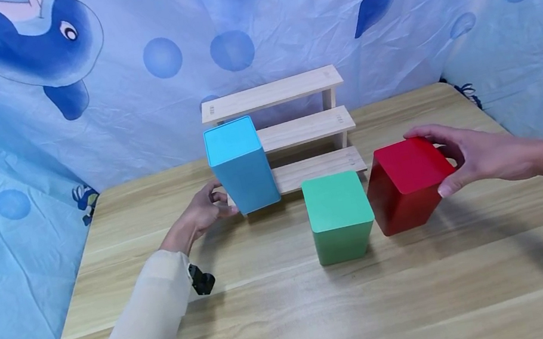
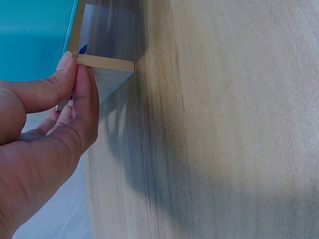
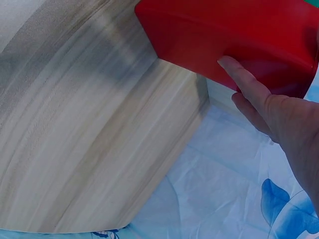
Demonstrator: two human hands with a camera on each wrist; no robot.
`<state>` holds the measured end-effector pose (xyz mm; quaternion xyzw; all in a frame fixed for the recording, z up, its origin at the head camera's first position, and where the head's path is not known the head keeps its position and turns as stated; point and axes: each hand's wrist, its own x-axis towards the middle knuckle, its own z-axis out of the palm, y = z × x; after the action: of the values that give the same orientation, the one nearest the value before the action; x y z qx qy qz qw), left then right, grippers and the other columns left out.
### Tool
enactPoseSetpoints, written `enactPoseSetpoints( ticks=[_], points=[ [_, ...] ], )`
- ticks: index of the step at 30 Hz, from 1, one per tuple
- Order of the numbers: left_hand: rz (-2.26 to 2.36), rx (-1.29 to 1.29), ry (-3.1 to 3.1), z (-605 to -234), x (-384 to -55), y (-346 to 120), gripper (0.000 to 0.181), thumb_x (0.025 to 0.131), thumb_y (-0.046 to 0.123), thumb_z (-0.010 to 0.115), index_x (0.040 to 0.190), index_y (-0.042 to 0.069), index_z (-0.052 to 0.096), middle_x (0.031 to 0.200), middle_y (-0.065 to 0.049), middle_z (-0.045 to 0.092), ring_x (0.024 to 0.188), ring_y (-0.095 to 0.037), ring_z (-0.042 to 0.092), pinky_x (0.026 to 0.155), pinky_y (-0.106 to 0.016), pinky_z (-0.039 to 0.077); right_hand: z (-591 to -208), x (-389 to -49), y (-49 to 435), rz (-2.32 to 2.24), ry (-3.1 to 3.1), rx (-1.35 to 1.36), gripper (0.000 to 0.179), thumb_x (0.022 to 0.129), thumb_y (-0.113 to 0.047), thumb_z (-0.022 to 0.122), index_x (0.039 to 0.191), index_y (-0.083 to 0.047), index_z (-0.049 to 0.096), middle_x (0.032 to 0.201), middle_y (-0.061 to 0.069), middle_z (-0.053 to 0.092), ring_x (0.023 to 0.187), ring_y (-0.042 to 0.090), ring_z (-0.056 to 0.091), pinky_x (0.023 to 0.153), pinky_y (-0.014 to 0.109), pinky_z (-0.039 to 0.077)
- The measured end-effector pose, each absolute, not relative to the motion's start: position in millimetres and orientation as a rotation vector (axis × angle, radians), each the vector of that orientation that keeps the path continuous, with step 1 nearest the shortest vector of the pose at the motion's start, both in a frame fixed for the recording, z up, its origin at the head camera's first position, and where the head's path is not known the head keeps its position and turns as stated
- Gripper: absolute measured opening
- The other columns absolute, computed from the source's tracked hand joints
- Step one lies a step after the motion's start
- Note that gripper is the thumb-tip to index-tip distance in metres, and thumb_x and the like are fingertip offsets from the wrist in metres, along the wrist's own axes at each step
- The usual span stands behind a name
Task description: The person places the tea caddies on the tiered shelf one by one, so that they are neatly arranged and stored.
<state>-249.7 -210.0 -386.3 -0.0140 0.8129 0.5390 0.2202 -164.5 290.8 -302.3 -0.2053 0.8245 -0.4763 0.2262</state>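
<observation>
A tall blue box stands at the left end of a three-step wooden shelf, its base reaching past the lowest step's front edge. My left hand pinches the end of that lowest board between thumb and fingers, close beside the blue box. Off to the right, my right hand grips a red box, thumb on its near right side and fingers at the far side. Part of the fingers is hidden behind the red box. A green box stands on the table directly left of the red one.
The wood-grain table meets a blue curtain with whale pictures behind the shelf and on both sides. Dark devices sit at both of my wrists.
</observation>
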Motion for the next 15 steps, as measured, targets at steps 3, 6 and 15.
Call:
enactPoseSetpoints(
  ticks=[3, 6, 15],
  points=[
    [1.485, -0.038, 2.251, -386.4, -249.8, -210.4, 0.079, 0.085, -0.006, 0.069, 0.149, 0.01, 0.026, 0.106, -0.012, 0.046, 0.087, -0.021, 0.052, 0.093, -0.042, 0.047, -302.6, -164.6, 289.1, -1.302, 2.299, -0.554, 0.098, 0.07, -0.009, 0.084, 0.148, -0.015, 0.024, 0.135, 0.012, 0.04, 0.114, 0.033, 0.047, 0.071, 0.043, 0.057],
    [1.487, -0.035, 2.249, -386.8, -249.9, -210.5, 0.079, 0.085, -0.005, 0.068, 0.149, 0.01, 0.025, 0.106, -0.012, 0.045, 0.087, -0.021, 0.051, 0.093, -0.042, 0.046, -302.9, -165.3, 288.2, -1.297, 2.316, -0.553, 0.098, 0.069, -0.009, 0.084, 0.147, -0.015, 0.025, 0.134, 0.012, 0.04, 0.114, 0.034, 0.046, 0.071, 0.043, 0.057],
    [1.472, -0.04, 2.256, -386.2, -250.2, -209.2, 0.08, 0.085, -0.005, 0.069, 0.15, 0.01, 0.025, 0.11, -0.013, 0.046, 0.092, -0.022, 0.053, 0.095, -0.042, 0.047, -305.1, -165.9, 289.6, -1.272, 2.352, -0.587, 0.097, 0.069, -0.008, 0.085, 0.146, -0.015, 0.027, 0.134, 0.011, 0.042, 0.112, 0.027, 0.05, 0.071, 0.041, 0.057]
  ],
)
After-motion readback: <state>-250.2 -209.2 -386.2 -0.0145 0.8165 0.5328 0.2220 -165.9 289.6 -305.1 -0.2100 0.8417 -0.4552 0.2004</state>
